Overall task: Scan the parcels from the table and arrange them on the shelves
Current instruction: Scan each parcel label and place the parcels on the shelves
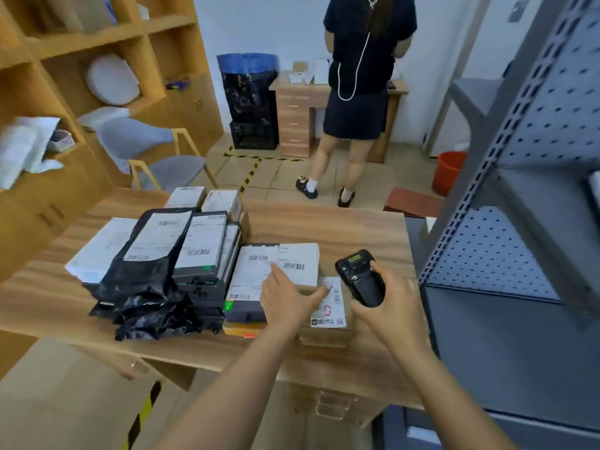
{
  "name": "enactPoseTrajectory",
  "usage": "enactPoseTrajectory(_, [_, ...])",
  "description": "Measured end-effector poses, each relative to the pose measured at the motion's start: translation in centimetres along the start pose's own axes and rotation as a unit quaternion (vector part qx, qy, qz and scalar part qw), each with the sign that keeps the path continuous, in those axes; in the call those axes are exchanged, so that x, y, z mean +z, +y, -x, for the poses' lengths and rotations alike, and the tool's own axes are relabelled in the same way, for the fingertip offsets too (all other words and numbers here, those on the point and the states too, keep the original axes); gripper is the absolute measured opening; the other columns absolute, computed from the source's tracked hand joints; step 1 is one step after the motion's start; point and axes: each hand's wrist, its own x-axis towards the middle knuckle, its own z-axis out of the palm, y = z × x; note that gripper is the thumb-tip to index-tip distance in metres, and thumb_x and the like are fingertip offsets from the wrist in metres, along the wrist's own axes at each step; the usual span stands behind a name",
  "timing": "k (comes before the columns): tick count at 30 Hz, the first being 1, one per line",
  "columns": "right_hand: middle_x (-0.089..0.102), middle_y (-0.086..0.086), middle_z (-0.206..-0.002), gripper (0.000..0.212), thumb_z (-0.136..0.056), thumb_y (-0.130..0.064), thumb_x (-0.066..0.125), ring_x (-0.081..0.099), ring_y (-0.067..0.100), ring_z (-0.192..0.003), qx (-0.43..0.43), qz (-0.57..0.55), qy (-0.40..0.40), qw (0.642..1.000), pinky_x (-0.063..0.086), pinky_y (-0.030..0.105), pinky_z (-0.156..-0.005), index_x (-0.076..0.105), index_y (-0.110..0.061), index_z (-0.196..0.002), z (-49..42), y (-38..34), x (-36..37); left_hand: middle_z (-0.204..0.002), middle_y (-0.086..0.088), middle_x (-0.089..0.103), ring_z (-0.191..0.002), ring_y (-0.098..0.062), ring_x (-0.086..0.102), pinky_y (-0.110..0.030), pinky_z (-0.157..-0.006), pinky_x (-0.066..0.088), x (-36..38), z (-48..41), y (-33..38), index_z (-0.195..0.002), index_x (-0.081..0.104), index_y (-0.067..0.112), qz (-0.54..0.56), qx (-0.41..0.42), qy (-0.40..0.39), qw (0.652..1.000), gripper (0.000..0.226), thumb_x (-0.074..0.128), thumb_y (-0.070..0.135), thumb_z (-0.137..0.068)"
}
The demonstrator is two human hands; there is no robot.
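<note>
Head view: a person stands at the wooden table (324, 228), with parcels crowded on its left and middle and the grey metal shelves (506, 319) close on the right.
Step in hand: probably lining up a scan of the nearest parcels; neither is lifted yet.
Parcels: a flat grey parcel (256, 280) with a white label tops a stack at the near edge. A cardboard box (328, 323) sits against its right side. Black bags (146, 280) are heaped further left.
Left hand (285, 297): spread wide and flat, with the forefinger on the grey parcel's label and the thumb reaching across to the box's label; it grasps nothing.
Right hand (386, 306): fingers wrapped firmly round the black scanner (358, 279), which hangs above the box's right edge with its small screen at the far end.
Doing it well: keep the left hand off the barcode stripes, hold the label flat, and tilt the scanner's far end down squarely at one code, so the neighbouring label isn't read by mistake.
</note>
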Motion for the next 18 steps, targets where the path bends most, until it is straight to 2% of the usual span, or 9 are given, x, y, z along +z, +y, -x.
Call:
enactPoseTrajectory(3, [0.059, -0.006, -0.115, 0.078, -0.067, -0.035, 0.080, 0.046, 0.019, -0.110, 0.014, 0.014, 0.012, 1.000, 0.048, 0.036, -0.082, 0.048, -0.026, -0.137, -0.1, -0.5, -0.1, -0.156, -0.010, 0.020, -0.143, -0.030, 0.018, -0.044, -0.115, 0.020, 1.2, -0.8, 0.2, -0.152, -0.005, 0.006, 0.020, -0.019, 0.008, 1.000, 0.132, 0.067, 0.074, -0.066])
enactPoseTrajectory(6, [0.057, -0.007, -0.117, 0.078, -0.068, -0.037, 0.078, 0.042, 0.018, -0.112, 0.013, 0.038, 0.013, 0.999, 0.044, 0.033, -0.080, 0.046, -0.028, -0.139, -0.2, -1.0, -0.4, -0.152, -0.011, 0.026, -0.139, -0.030, 0.023, -0.041, -0.112, 0.023, 1.2, -1.6, 0.0, -0.152, 0.005, 0.007, 0.027, 0.007, 0.013, 1.000, 0.121, 0.074, 0.060, -0.068])
enactPoseTrajectory(9, [0.056, -0.009, -0.119, 0.076, -0.068, -0.033, 0.077, 0.041, 0.016, -0.111, -0.021, 0.080, 0.009, 0.997, 0.041, 0.030, -0.077, 0.046, -0.029, -0.137, -0.4, -1.7, -1.2, -0.145, -0.006, 0.032, -0.132, -0.026, 0.027, -0.038, -0.109, 0.026, 0.0, -2.3, -0.2, -0.150, 0.015, 0.013, 0.032, 0.113, 0.011, 0.993, 0.116, 0.077, 0.057, -0.063])
enactPoseTrajectory(12, [0.052, -0.008, -0.128, 0.079, -0.070, -0.030, 0.077, 0.040, 0.017, -0.116, -0.079, 0.167, 0.009, 0.983, 0.045, 0.033, -0.084, 0.042, -0.027, -0.141, -1.2, -2.8, -2.6, -0.141, -0.003, 0.033, -0.127, -0.022, 0.029, -0.039, -0.108, 0.029, -2.1, -3.3, -0.1, -0.148, 0.020, 0.015, 0.004, 0.227, 0.020, 0.974, 0.113, 0.079, 0.052, -0.059])
enactPoseTrajectory(15, [0.046, -0.005, -0.133, 0.083, -0.074, -0.031, 0.074, 0.039, 0.020, -0.118, -0.139, 0.263, -0.008, 0.955, 0.046, 0.034, -0.083, 0.034, -0.030, -0.146, -2.0, -4.3, -4.1, -0.145, 0.001, 0.029, -0.130, -0.018, 0.024, -0.034, -0.109, 0.022, -4.6, -4.5, 0.5, -0.150, 0.018, 0.016, -0.055, 0.325, 0.030, 0.944, 0.114, 0.081, 0.048, -0.060])
enactPoseTrajectory(18, [0.045, -0.002, -0.131, 0.086, -0.074, -0.020, 0.073, 0.039, 0.023, -0.116, -0.184, 0.357, -0.044, 0.915, 0.049, 0.036, -0.082, 0.028, -0.028, -0.147, -2.9, -5.8, -5.1, -0.148, -0.003, 0.030, -0.132, -0.021, 0.027, -0.039, -0.111, 0.026, -6.5, -5.6, 0.9, -0.151, 0.020, 0.012, -0.109, 0.397, 0.041, 0.910, 0.114, 0.083, 0.044, -0.061])
